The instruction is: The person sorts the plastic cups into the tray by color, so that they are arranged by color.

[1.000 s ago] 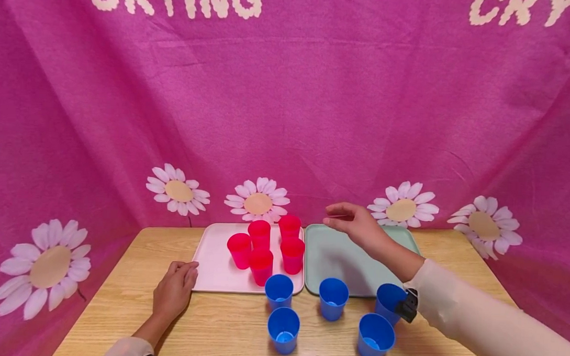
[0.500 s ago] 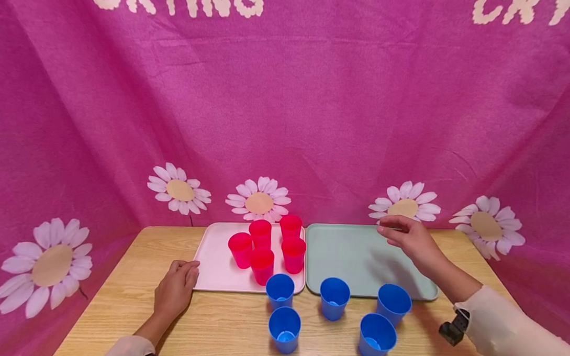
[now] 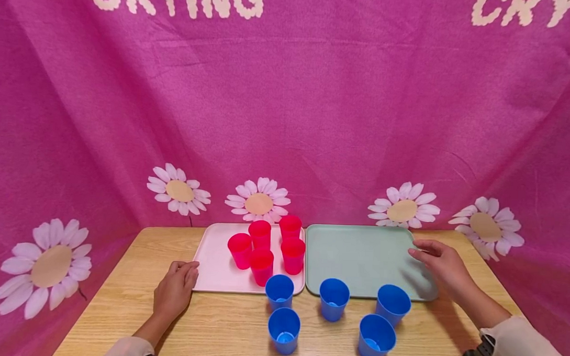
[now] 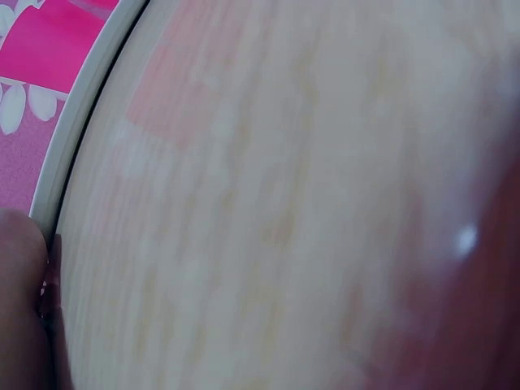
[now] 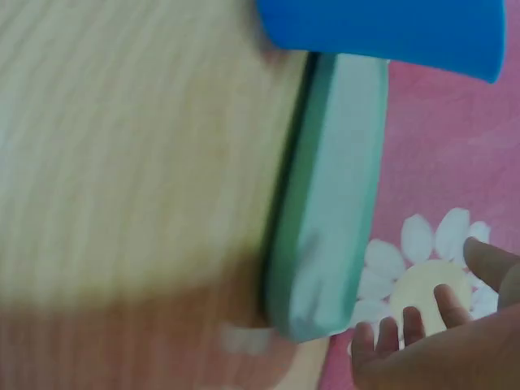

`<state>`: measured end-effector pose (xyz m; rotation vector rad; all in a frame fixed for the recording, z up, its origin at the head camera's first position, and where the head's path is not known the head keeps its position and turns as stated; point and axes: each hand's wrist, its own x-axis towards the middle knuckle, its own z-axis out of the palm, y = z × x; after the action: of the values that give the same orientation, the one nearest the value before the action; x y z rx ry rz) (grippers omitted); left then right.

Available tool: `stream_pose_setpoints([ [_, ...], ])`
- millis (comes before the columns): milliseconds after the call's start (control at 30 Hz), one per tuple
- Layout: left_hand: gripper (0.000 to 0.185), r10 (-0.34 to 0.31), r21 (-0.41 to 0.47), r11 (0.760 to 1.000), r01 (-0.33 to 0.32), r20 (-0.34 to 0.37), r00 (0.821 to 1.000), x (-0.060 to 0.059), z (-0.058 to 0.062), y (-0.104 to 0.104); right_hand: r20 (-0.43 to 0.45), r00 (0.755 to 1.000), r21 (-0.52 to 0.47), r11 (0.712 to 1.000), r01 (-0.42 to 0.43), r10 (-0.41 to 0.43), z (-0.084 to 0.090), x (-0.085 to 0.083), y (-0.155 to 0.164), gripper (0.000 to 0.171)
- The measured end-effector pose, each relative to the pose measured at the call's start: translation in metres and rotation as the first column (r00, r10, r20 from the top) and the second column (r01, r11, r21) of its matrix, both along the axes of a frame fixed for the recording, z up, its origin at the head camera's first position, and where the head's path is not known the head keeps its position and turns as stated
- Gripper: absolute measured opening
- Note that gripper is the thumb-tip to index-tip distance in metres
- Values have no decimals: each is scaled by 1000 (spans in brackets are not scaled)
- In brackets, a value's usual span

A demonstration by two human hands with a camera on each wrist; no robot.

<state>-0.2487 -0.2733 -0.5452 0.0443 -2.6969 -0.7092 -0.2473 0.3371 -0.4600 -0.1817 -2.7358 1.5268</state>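
My left hand point(image 3: 173, 292) rests on the table at the left edge of the pink tray point(image 3: 211, 259), its fingers loosely bent and touching the rim. In the left wrist view a fingertip point(image 4: 20, 252) lies against that rim. Several red cups point(image 3: 261, 266) stand upright, grouped on the right part of the pink tray. My right hand point(image 3: 444, 265) hovers at the right edge of the green tray point(image 3: 357, 259), fingers apart, holding nothing. Several blue cups, among them a near right one point(image 3: 377, 338) and a middle one point(image 3: 334, 300), stand upright in front of the trays.
The trays lie side by side at the back of the wooden table point(image 3: 232, 333). Behind them hangs a pink cloth point(image 3: 315, 121) with daisies. In the right wrist view, a blue cup point(image 5: 390, 32) shows beside the green tray's edge.
My right hand has moved from above the green tray's left part rightward and lower, to the tray's right edge. The left hand, cups and trays have stayed put.
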Motion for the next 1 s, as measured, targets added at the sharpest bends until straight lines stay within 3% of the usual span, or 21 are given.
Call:
stream_pose_setpoints([
  [233,31,3,8,1000,-3,-36,999,1,0,0,93,995,73,997,29,-36,-18,6,17,71],
  [567,37,42,127,991,-41,-7,999,1,1,-2,145,989,39,999,24,-29,-33,7,26,72],
  [867,25,83,235,971,-52,-125,989,4,6,0,158,987,44,999,24,-30,-33,9,25,76],
  [1000,16,64,286,958,-20,-146,987,6,11,4,161,987,43,999,24,-31,-33,11,25,78],
])
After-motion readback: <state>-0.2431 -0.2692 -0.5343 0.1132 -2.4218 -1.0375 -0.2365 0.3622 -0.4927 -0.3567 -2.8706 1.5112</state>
